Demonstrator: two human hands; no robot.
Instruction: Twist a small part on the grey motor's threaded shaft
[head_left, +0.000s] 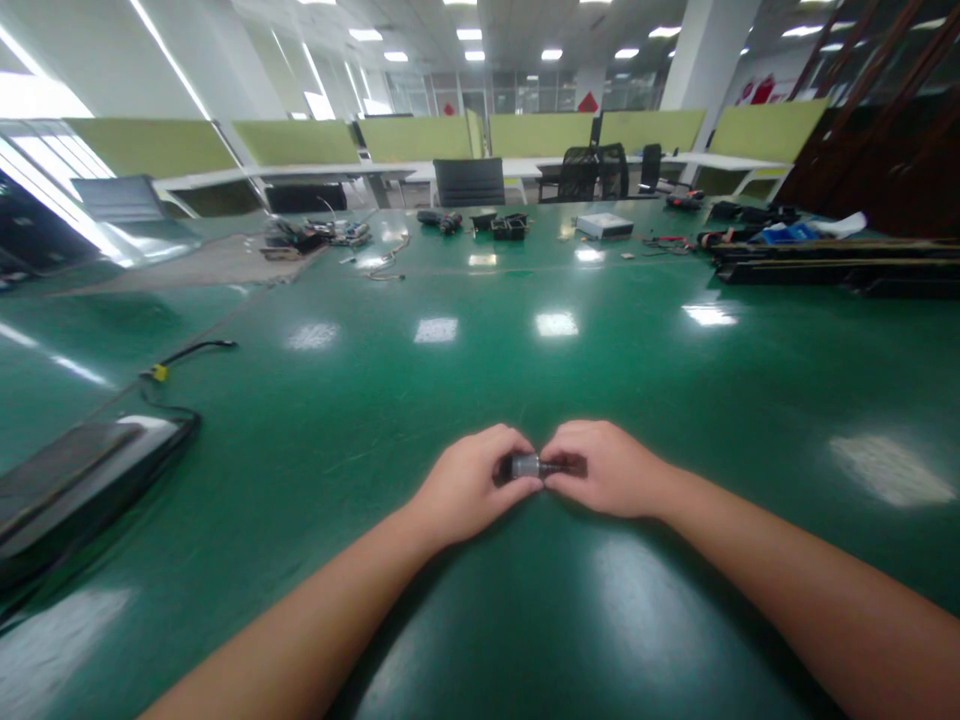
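My left hand (469,485) and right hand (604,470) meet low over the green table (480,350), just in front of me, knuckles nearly touching. Between them I hold a small cylinder (527,466), grey metal at my left end and dark at my right, lying roughly level and crosswise. The fingers (517,487) of my left hand are curled in and pinched around the grey end, thumb underneath. The fingers of my right hand are closed the same way on the dark end, which they mostly cover. Neither hand is spread; both are pressed tight on the piece. I cannot tell whether the cylinder rests on the table or sits just above it, as my hands hide its underside.

Off to my left, well apart, lies a flat dark device (67,480) with a black cable (187,352) carrying a yellow tag. Far across the table are a white box (604,225), scattered small tools, and long black rails (825,262) at the right. An office chair (469,182) stands behind the far edge.
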